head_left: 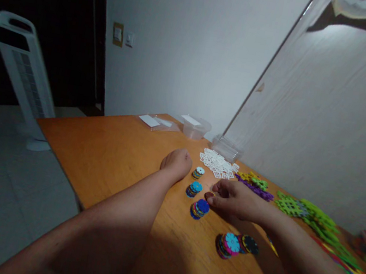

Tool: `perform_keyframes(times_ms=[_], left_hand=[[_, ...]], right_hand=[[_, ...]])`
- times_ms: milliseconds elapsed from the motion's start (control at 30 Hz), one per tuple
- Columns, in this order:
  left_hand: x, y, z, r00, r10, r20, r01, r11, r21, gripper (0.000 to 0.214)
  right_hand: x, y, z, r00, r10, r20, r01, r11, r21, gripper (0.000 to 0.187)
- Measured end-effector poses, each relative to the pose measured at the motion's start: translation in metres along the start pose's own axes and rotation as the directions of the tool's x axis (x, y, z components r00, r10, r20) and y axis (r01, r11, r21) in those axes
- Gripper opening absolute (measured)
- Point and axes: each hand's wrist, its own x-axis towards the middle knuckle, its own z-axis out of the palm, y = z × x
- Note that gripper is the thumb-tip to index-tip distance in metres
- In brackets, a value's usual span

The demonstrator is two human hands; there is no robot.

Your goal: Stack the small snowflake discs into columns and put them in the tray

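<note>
My left hand (178, 162) is a closed fist on the table, left of the stacks; its palm side is hidden. My right hand (234, 197) has thumb and fingers closed at a dark reddish-brown disc (208, 196), low over the tabletop. Around them stand short stacks of notched plastic discs: a white-topped stack (198, 173), a light-blue-topped stack (194, 189) and a dark-blue-topped stack (199, 208). Closer to me, a leaning stack with a light blue disc (232, 243) on top touches discs topped by a black one (250, 244).
White lattice pieces (218, 164) lie beyond the stacks. Purple pieces (255, 188) and green pieces (319, 220) line the wall side. At the back are a clear round tub (195, 131), a clear box (226, 149) and a plastic bag (157, 123). A tower fan (28, 73) stands off the table's left edge.
</note>
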Motion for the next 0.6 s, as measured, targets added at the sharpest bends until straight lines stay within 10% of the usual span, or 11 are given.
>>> perform_keyframes(times_ms=[333,600], left_hand=[[0.000,0.001,-0.001,1.000,-0.010,0.009,0.010,1.000,-0.014,0.026],[0.000,0.001,0.000,1.000,-0.005,0.005,0.005,1.000,-0.010,0.027]], right_hand=[[0.014,0.003,0.008,1.000,-0.004,0.006,0.005,0.994,-0.105,0.020],[0.004,0.030,-0.029,0.978,0.104,-0.182,-0.108,0.994,-0.011,0.029]])
